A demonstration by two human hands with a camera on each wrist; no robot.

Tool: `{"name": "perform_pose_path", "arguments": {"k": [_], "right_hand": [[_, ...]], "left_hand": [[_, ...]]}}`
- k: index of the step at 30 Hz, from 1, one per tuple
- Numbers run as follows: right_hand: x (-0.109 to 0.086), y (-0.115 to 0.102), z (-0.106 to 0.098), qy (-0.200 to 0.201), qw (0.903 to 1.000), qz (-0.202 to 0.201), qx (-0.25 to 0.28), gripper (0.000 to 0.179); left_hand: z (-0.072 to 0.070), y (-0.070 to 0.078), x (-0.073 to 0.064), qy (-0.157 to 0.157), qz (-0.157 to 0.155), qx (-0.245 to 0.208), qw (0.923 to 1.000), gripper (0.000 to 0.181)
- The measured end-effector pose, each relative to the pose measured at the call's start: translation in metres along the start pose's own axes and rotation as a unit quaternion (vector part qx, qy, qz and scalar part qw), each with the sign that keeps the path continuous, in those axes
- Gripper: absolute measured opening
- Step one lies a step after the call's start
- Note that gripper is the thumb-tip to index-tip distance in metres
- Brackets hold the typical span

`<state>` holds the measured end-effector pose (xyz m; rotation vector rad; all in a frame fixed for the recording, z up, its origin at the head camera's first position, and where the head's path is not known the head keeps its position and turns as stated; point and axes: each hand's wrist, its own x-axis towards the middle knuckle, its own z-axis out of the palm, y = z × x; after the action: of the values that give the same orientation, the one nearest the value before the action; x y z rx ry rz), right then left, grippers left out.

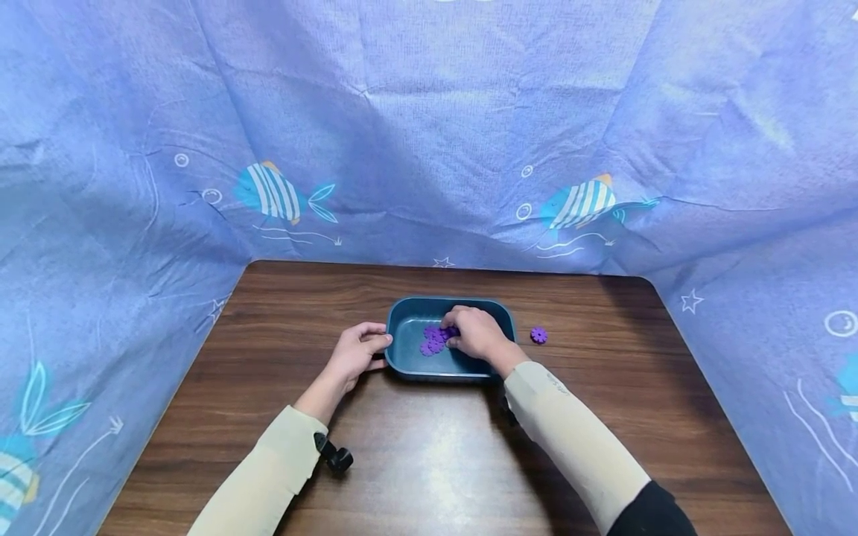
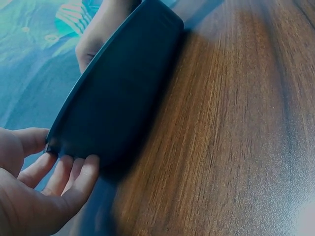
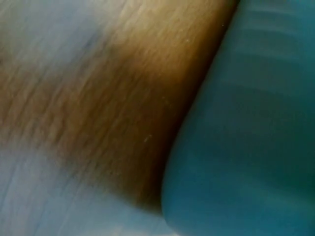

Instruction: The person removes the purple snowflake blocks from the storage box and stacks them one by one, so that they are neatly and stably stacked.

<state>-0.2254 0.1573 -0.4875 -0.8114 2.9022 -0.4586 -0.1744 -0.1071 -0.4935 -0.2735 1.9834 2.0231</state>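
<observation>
Grips the left end of a dark teal rectangular tub [image 1: 429, 377] with the left hand [image 1: 355, 350], with the thumb at the rim and the fingertips against the outer wall, seen up close in the left wrist view. Reaches across the near right corner of the tub with the right hand [image 1: 477, 333], with fingers bent down inside toward a small cluster of purple flower-shaped discs [image 1: 432, 341]. Shows some purple between the right thumb and fingers, but cannot tell a firm pinch from a mere touch there. Has the cluster on the tub floor near the middle, just left of the right fingers, overlapping and hard to count. Has a single purple disc [image 1: 538, 336] outside too, near the right end of the tub but apart from it. Rests the tub on a brown wood-grain tabletop [image 1: 670, 417], nearer the far edge, with the blurred outer wall filling one side of the right wrist view. Wears pale sleeves [image 1: 248, 480] on both forearms, with a black device [image 1: 333, 454] at the left wrist. Faces a blue fabric backdrop [image 1: 429, 149] printed with striped fish [image 1: 271, 192], bubbles and stars
</observation>
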Motion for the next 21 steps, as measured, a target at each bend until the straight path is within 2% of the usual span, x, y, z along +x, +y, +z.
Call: {"name": "perform_pose_path", "arguments": {"k": [10, 21], "right_hand": [[-0.001, 0.000, -0.007, 0.003, 0.9984, 0.018, 0.054, 0.030], [-0.008, 0.011, -0.021, 0.024, 0.9978, 0.012, 0.061, 0.033]], "left_hand": [[0.001, -0.001, -0.001, 0.006, -0.003, 0.009, 0.9999, 0.035], [0.001, 0.001, -0.002, 0.005, -0.001, 0.008, 1.0000, 0.035]]}}
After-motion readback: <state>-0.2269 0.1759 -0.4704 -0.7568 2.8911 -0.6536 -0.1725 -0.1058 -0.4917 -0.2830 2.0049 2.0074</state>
